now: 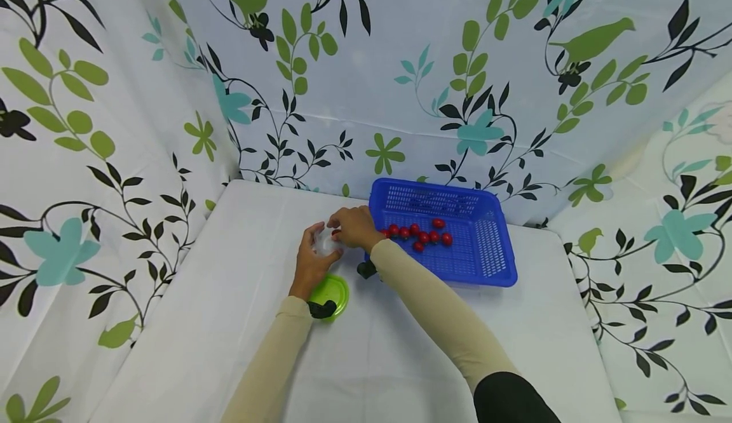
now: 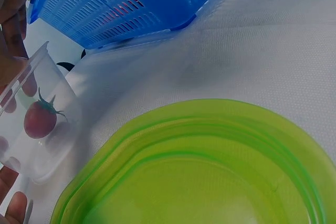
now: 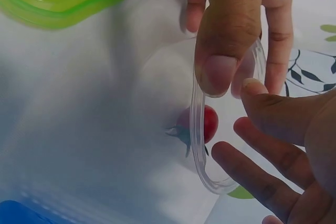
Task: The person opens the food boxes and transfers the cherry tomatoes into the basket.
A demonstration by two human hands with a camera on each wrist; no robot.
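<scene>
My left hand point(image 1: 313, 259) grips a clear plastic cup point(image 2: 58, 145) at its rim, thumb over the edge and fingers round the outside. The cup is tipped on its side. One cherry tomato point(image 2: 40, 119) with a green stem lies inside it. At the mouth of the cup, my right hand point(image 3: 294, 156) has its fingers spread, with nothing between them; its fingertips are close to the rim. Below my left wrist in the head view, a round green lid point(image 1: 337, 289) lies on the table.
To the right stands a blue perforated basket point(image 1: 486, 239) holding several cherry tomatoes point(image 1: 423, 237). A white cloth covers the table point(image 1: 434, 347). Behind it and at the sides hangs a leaf-patterned curtain point(image 1: 366, 93).
</scene>
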